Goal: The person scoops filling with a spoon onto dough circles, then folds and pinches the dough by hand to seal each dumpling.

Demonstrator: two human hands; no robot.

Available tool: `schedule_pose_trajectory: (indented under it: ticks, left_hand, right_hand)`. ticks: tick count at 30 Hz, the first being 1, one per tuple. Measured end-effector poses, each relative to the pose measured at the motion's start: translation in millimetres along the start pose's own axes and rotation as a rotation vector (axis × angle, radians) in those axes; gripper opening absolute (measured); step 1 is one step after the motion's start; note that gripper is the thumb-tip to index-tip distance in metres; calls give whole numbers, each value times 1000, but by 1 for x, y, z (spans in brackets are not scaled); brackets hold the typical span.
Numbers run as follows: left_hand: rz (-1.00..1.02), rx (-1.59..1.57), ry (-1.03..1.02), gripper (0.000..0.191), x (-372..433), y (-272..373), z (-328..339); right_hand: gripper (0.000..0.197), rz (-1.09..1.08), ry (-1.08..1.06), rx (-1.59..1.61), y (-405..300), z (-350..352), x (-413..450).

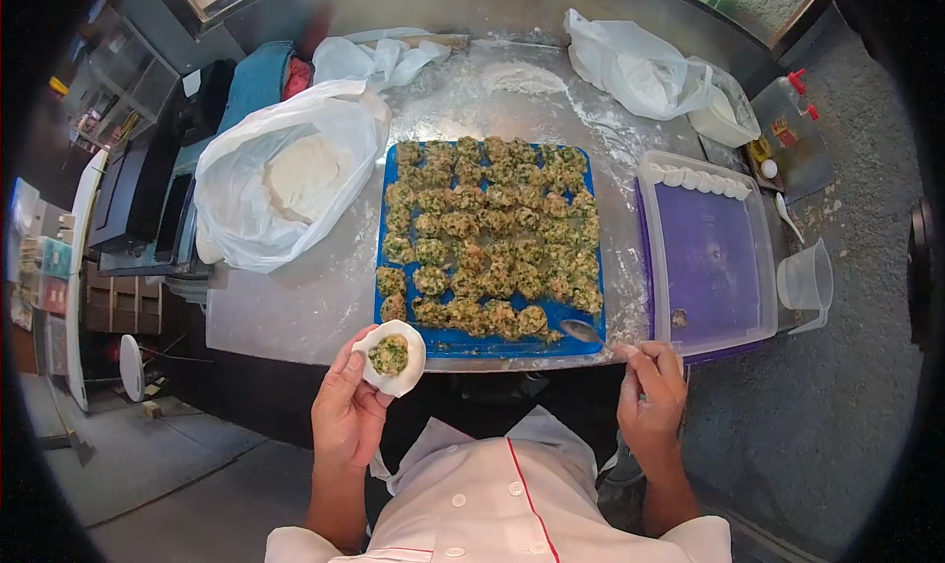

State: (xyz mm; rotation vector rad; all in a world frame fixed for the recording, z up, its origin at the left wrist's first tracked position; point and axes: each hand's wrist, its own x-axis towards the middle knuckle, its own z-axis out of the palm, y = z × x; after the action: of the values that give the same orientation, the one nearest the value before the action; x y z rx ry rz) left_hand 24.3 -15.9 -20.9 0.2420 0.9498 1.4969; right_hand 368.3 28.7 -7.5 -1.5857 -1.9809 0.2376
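My left hand (351, 404) holds up a round of white dough (413, 341), with a ball of green-flecked filling (388, 355) lying in its middle. Between the fingers of my right hand (651, 397) is the handle of a metal spoon (581, 331). The spoon's bowl hangs over the lower right corner of a blue tray (487, 349). Rows of filling balls (498, 227) cover most of that tray, and its near right corner shows bare blue.
Left stands a plastic bag of dough (295, 172). A clear container (768, 268) on the right holds a row of white dumplings (698, 179) at its far end. Beside it are a measuring jug (805, 275) and an egg (768, 168). Flour (524, 78) dusts the metal table.
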Motion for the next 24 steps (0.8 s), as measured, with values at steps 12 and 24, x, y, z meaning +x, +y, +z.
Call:
schedule_pose_trajectory:
  ticks: [12, 24]
  left_hand:
    - [-58, 25, 7, 44, -2, -11, 0]
    - [-289, 45, -28, 44, -4, -49, 7]
  right_hand:
    - [28, -271, -248, 42, -7, -2, 46]
    - [19, -19, -419, 435, -9, -14, 66]
